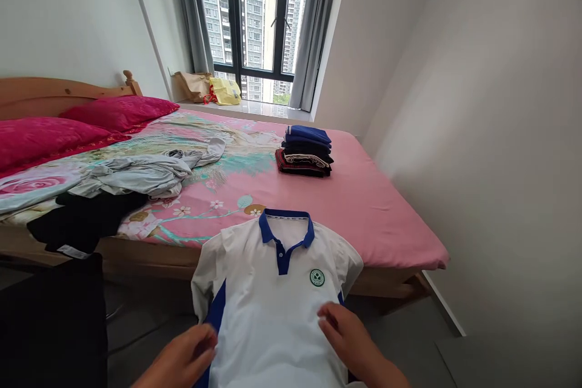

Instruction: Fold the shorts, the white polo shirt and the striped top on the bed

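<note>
The left hand (188, 353) and right hand (348, 333) are half open, fingers curled; neither clearly grips the white polo shirt with blue collar (273, 303) — best smoothed outward from its middle, sleeves squared evenly. It lies against the pink bed's (391, 218) near edge — the dark folded clothes stack (304, 151) sits farther back on the bed.

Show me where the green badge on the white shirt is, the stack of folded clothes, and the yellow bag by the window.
Green badge (317, 277): head view, on its middle.
Folded stack (304, 154): head view, on its front side.
Yellow bag (225, 91): head view, on its front.
</note>
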`<act>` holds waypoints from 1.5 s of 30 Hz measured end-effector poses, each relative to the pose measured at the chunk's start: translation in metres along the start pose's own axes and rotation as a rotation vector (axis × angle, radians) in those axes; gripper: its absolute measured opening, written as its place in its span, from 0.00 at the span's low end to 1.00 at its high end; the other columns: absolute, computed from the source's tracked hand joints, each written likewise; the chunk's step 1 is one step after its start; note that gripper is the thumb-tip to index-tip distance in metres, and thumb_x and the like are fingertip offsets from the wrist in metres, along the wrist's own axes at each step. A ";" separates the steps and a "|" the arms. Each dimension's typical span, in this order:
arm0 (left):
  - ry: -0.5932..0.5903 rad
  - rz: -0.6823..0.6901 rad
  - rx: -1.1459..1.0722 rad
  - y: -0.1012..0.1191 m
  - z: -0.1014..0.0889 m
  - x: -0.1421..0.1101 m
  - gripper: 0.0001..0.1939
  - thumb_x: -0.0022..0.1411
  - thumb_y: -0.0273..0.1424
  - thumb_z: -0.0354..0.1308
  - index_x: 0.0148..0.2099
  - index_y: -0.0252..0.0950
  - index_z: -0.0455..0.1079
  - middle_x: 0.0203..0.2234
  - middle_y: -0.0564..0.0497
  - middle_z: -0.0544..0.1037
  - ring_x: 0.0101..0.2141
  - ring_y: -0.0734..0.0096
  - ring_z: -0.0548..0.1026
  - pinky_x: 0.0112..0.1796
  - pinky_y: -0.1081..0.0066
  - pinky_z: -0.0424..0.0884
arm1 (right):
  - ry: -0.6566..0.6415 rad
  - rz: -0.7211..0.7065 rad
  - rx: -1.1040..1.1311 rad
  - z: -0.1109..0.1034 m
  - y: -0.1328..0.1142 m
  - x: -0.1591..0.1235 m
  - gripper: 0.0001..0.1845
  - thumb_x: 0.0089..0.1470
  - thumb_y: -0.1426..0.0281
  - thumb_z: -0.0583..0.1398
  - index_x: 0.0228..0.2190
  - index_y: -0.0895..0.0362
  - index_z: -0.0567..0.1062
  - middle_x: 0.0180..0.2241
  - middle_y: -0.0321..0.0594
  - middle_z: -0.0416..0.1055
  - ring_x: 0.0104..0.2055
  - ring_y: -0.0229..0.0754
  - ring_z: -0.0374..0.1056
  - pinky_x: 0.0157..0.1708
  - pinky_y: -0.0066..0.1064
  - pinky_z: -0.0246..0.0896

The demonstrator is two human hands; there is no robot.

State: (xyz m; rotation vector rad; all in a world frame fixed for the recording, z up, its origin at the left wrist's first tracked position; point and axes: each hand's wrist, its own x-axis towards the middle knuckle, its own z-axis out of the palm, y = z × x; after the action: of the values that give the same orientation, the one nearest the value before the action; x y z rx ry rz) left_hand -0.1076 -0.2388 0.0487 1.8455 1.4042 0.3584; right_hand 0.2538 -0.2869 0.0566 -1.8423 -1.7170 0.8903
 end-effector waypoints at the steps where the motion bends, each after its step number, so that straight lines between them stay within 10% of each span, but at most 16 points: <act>1: -0.035 0.069 -0.001 0.019 0.002 0.020 0.07 0.54 0.34 0.52 0.28 0.41 0.70 0.22 0.55 0.73 0.25 0.69 0.70 0.27 0.74 0.64 | 0.003 -0.010 0.071 0.008 -0.010 0.021 0.12 0.54 0.63 0.52 0.34 0.54 0.71 0.26 0.36 0.68 0.28 0.40 0.64 0.29 0.29 0.57; 5: 0.111 0.265 0.041 0.067 0.035 0.103 0.11 0.61 0.33 0.47 0.34 0.39 0.71 0.28 0.52 0.75 0.31 0.69 0.72 0.33 0.72 0.67 | 0.202 0.148 0.227 0.056 -0.031 0.098 0.14 0.52 0.59 0.54 0.35 0.55 0.69 0.23 0.33 0.67 0.25 0.39 0.65 0.24 0.28 0.56; 12: 0.329 0.318 0.125 0.067 0.079 0.185 0.13 0.62 0.26 0.45 0.38 0.37 0.71 0.35 0.47 0.74 0.38 0.65 0.73 0.40 0.66 0.69 | 0.374 0.278 0.087 0.080 -0.022 0.155 0.19 0.51 0.52 0.55 0.28 0.55 0.71 0.26 0.39 0.74 0.30 0.45 0.70 0.28 0.30 0.56; 19: 0.463 0.298 0.223 0.059 0.071 0.184 0.10 0.61 0.27 0.48 0.41 0.37 0.69 0.37 0.46 0.73 0.42 0.61 0.70 0.45 0.61 0.65 | 0.407 0.173 0.119 0.076 -0.015 0.154 0.15 0.53 0.58 0.55 0.31 0.55 0.73 0.29 0.39 0.75 0.31 0.43 0.70 0.30 0.30 0.56; 39: 0.346 0.254 0.268 0.080 0.085 0.200 0.08 0.58 0.26 0.51 0.32 0.37 0.71 0.30 0.47 0.75 0.36 0.61 0.72 0.39 0.63 0.59 | 0.457 0.067 -0.010 0.083 -0.015 0.157 0.07 0.50 0.67 0.55 0.25 0.56 0.71 0.26 0.39 0.72 0.29 0.41 0.67 0.30 0.29 0.55; 45: 0.276 0.276 0.035 0.088 0.081 0.196 0.07 0.57 0.26 0.49 0.31 0.37 0.68 0.28 0.50 0.74 0.32 0.68 0.71 0.35 0.69 0.65 | 0.433 0.058 0.463 0.083 -0.015 0.152 0.07 0.47 0.65 0.56 0.26 0.57 0.70 0.23 0.36 0.70 0.24 0.37 0.64 0.28 0.28 0.60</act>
State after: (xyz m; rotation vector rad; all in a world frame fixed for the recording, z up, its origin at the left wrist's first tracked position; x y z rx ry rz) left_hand 0.0730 -0.1018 0.0144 2.0851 1.3386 0.7563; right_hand 0.1848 -0.1429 -0.0111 -1.6239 -1.0919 0.7604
